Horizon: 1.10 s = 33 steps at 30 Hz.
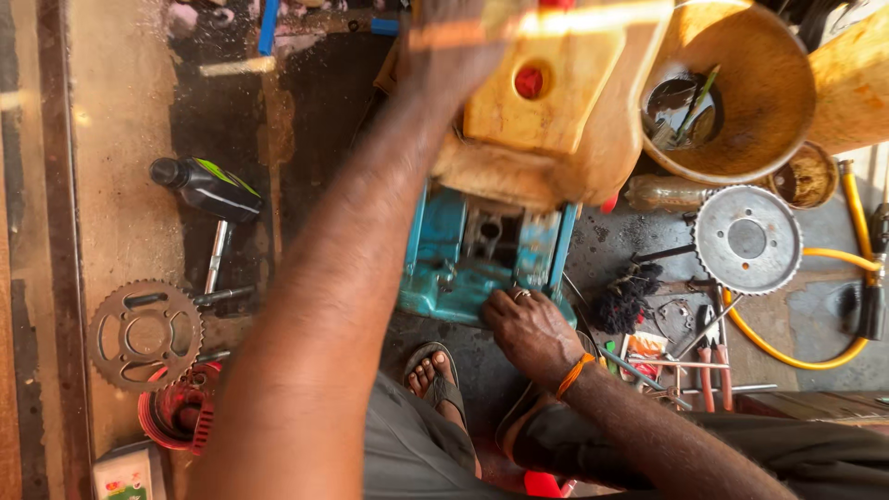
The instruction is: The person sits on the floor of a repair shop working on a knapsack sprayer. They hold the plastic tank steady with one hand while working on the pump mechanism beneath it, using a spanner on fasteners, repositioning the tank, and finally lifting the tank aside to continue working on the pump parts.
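Note:
My left hand (449,46) is raised at the top of the view, gripping a worn yellow plastic jerrycan (546,111) that is tilted and partly blurred, with a red opening showing on its side. Under the can stands a teal metal frame (463,268) on the oily floor. My right hand (523,324) rests on the lower right edge of that frame, fingers bent, a ring on one finger and an orange thread at the wrist. Whether it grips anything small is hidden. My sandalled foot (433,375) is just below the frame.
A toothed sprocket (145,333), a black oil bottle (208,188) and a red bowl (176,412) lie left. A silver sprocket (747,239), yellow hose (815,356), black brush (630,296), pliers and screwdrivers (708,366) lie right. An orange funnel-like tub (769,93) sits top right.

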Each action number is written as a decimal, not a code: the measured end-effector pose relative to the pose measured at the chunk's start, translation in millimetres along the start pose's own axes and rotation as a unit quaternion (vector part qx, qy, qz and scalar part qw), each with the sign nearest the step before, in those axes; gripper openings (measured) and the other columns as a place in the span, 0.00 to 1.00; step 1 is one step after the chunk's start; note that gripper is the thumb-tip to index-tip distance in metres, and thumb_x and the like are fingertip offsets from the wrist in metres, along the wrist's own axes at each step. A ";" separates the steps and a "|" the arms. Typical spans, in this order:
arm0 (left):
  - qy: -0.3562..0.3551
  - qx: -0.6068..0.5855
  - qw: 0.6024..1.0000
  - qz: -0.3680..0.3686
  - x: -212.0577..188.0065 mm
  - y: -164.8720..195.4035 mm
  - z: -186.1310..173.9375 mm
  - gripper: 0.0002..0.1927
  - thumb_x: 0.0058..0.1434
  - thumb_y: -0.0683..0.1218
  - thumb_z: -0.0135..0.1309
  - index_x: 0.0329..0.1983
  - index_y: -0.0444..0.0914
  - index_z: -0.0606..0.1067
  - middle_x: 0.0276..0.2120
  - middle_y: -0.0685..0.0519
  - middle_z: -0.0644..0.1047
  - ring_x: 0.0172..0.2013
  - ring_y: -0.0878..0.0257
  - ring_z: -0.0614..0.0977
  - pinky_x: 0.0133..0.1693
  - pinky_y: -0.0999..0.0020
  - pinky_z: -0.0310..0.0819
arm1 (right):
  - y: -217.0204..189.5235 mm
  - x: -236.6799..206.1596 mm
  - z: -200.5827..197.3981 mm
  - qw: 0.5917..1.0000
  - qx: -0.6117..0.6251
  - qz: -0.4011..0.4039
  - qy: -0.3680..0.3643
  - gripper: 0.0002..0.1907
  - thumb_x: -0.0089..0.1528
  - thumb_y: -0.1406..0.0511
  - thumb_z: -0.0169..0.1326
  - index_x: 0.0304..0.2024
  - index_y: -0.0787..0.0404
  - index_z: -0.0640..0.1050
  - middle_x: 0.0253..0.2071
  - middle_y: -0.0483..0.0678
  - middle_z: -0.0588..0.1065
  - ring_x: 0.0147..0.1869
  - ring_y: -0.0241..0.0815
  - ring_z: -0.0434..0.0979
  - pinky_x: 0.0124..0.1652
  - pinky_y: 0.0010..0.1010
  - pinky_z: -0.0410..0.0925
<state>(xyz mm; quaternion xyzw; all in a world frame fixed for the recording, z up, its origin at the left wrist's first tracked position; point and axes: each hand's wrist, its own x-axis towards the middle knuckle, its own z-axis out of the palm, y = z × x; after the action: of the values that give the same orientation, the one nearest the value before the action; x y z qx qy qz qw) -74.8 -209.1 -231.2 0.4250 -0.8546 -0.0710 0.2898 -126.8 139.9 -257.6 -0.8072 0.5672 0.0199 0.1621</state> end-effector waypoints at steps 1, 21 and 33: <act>-0.015 0.010 1.000 -0.011 -6.8 2.2 4.6 0.36 0.64 0.74 0.49 0.57 0.41 0.75 0.41 0.44 0.82 0.42 0.50 0.84 0.42 0.40 0.74 | -5.0 -5.7 -3.2 1.000 0.007 0.001 -0.024 0.09 0.57 0.65 0.54 0.40 0.57 0.75 0.42 0.49 0.71 0.48 0.50 0.75 0.48 0.43 0.68; -0.209 0.071 0.964 -0.147 -122.2 18.3 14.2 0.54 0.61 0.82 0.16 0.81 0.45 0.43 0.79 0.47 0.40 0.77 0.46 0.40 0.70 0.31 0.32 | 224.3 -119.0 -85.8 0.791 0.525 0.274 -0.152 0.29 0.64 0.60 0.51 0.69 0.53 0.72 0.54 0.45 0.80 0.54 0.37 0.79 0.50 0.35 0.73; -0.156 0.109 0.971 -0.145 -129.0 18.4 34.0 0.47 0.71 0.77 0.21 0.83 0.46 0.47 0.80 0.48 0.44 0.79 0.48 0.44 0.74 0.34 0.32 | 183.1 -7.7 161.6 0.952 0.244 0.089 0.163 0.16 0.60 0.67 0.59 0.51 0.59 0.78 0.43 0.52 0.81 0.47 0.52 0.81 0.45 0.42 0.74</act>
<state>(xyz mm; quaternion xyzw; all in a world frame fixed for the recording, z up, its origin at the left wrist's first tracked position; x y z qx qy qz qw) -45.5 -102.8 -308.5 0.5567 -0.8214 -0.0840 0.0917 -273.9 137.1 -452.7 -0.6816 0.6427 -0.2365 0.2577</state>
